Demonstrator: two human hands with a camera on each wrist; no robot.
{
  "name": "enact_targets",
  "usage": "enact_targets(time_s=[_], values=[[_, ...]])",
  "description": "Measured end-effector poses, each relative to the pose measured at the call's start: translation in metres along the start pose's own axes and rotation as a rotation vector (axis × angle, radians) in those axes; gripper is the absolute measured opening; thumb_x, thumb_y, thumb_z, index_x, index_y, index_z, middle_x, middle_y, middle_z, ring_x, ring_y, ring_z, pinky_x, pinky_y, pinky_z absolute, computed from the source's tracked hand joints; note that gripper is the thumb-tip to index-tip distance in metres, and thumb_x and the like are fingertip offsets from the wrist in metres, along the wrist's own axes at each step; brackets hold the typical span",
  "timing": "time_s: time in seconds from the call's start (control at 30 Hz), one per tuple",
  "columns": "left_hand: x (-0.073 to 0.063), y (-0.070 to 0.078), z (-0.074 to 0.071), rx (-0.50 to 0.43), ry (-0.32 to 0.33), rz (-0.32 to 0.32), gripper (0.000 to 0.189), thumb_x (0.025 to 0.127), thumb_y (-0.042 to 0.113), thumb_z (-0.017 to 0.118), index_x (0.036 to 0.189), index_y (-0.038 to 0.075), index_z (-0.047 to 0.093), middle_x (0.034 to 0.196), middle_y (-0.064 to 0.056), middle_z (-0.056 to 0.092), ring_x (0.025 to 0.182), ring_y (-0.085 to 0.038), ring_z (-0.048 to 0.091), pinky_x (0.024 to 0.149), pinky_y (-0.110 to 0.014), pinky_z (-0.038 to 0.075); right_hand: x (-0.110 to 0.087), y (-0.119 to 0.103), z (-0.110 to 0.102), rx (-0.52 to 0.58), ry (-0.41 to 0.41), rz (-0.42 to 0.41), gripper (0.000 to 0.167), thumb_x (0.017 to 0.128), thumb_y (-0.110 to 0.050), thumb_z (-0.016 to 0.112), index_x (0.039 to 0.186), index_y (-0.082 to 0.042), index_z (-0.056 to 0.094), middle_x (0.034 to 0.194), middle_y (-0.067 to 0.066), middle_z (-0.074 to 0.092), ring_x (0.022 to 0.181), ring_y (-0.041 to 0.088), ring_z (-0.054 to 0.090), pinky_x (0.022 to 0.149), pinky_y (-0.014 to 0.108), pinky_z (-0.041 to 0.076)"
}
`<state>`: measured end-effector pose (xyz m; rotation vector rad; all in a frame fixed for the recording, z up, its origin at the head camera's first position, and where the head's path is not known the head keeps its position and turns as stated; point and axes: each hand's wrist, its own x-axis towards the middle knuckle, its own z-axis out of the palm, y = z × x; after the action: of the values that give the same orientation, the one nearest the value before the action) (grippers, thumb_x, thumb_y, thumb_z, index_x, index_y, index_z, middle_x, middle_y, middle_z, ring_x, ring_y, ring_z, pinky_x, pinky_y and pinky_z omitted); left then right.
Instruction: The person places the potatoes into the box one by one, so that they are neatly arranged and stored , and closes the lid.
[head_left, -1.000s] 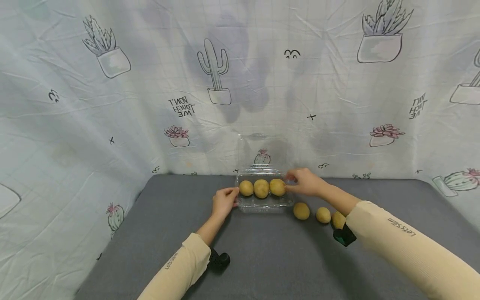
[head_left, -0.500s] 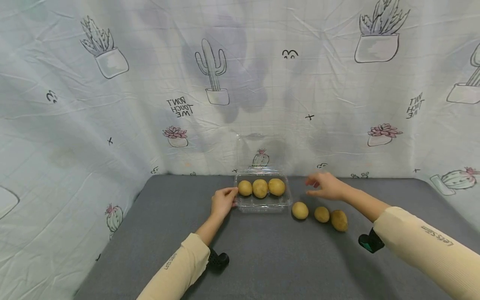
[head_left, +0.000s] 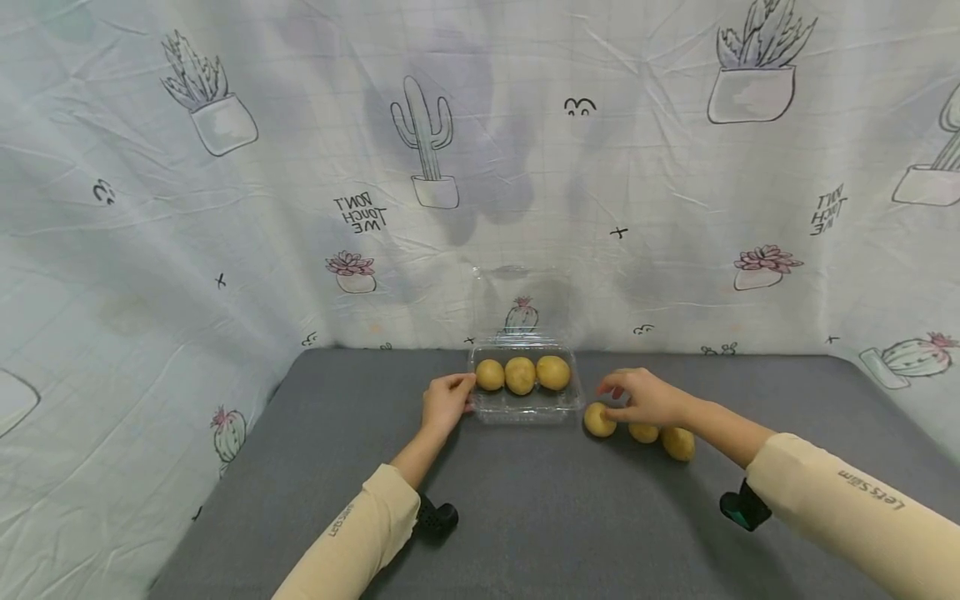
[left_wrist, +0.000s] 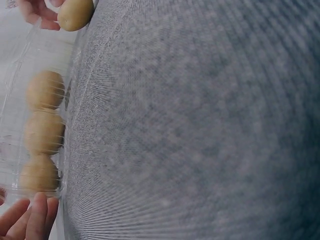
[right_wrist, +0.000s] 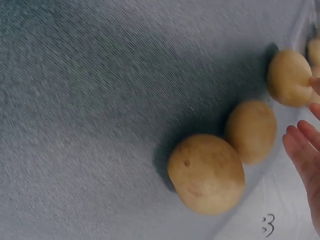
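In the head view a clear plastic clamshell container (head_left: 525, 417) stands with its lid raised, holding a row of three potatoes (head_left: 521, 376). My left hand (head_left: 446, 405) grips the container's left end; in the left wrist view its fingertips (left_wrist: 39, 202) lie against the plastic wall. To the right of the container, my right hand (head_left: 651, 398) hovers over the nearest loose potato (head_left: 597, 420). Its thumb touches that potato in the right wrist view, while the other fingers (right_wrist: 302, 142) stay extended and apart from it. A smaller potato (right_wrist: 251, 132) and a larger potato (right_wrist: 206, 174) lie beside it.
A grey cloth-covered table (head_left: 525, 517) lies under everything. Behind it hangs a pale curtain (head_left: 645, 275) with cactus prints, close to the container's raised lid (head_left: 491, 300). Black wrist devices (head_left: 437, 518) sit at both sleeves.
My right hand has left the rightmost potato in the container, drawn back to the right, then come down and left onto the nearest loose potato. My left hand keeps its place.
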<state>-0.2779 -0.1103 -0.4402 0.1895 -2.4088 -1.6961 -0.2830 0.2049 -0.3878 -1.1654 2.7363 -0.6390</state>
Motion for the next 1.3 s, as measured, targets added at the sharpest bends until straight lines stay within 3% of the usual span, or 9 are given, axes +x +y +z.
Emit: enact_targets(time_s=[0.27, 0.6, 0.93, 1.3], values=[[0.0, 0.0, 0.0, 0.007, 0.0, 0.011, 0.03, 0.091, 0.024, 0.059, 0.104, -0.001, 0.069, 0.08, -0.014, 0.069, 0.062, -0.014, 0.066, 0.055, -0.022, 0.056, -0.001, -0.002, 0.012, -0.016, 0.029, -0.071, 0.019, 0.087, -0.018, 0.065, 0.099, -0.003, 0.064, 0.095, 0.009, 0.065, 0.086, 0.026, 0.062, 0.066, 0.031, 0.056], [0.0, 0.002, 0.0, 0.021, 0.01, 0.022, 0.03, 0.091, 0.025, 0.059, 0.103, 0.0, 0.07, 0.079, -0.013, 0.069, 0.06, -0.014, 0.065, 0.055, -0.023, 0.056, -0.003, -0.004, 0.017, -0.013, 0.052, -0.069, 0.018, 0.088, -0.013, 0.062, 0.102, -0.002, 0.064, 0.097, 0.009, 0.066, 0.084, 0.021, 0.063, 0.066, 0.029, 0.057], [0.001, 0.0, 0.0, 0.002, -0.006, 0.024, 0.031, 0.091, 0.024, 0.058, 0.104, -0.002, 0.068, 0.08, -0.014, 0.069, 0.063, -0.015, 0.066, 0.056, -0.023, 0.056, -0.004, -0.01, 0.024, -0.053, 0.156, -0.122, 0.016, 0.084, -0.001, 0.063, 0.099, 0.002, 0.066, 0.093, 0.01, 0.063, 0.081, 0.022, 0.063, 0.067, 0.024, 0.057], [0.001, 0.001, 0.0, -0.012, -0.015, 0.007, 0.032, 0.092, 0.024, 0.058, 0.106, -0.003, 0.067, 0.083, -0.016, 0.068, 0.067, -0.018, 0.066, 0.057, -0.023, 0.056, -0.005, -0.015, 0.025, -0.066, 0.13, -0.033, 0.026, 0.08, -0.01, 0.07, 0.103, 0.001, 0.065, 0.099, 0.011, 0.063, 0.088, 0.024, 0.062, 0.067, 0.029, 0.057]])
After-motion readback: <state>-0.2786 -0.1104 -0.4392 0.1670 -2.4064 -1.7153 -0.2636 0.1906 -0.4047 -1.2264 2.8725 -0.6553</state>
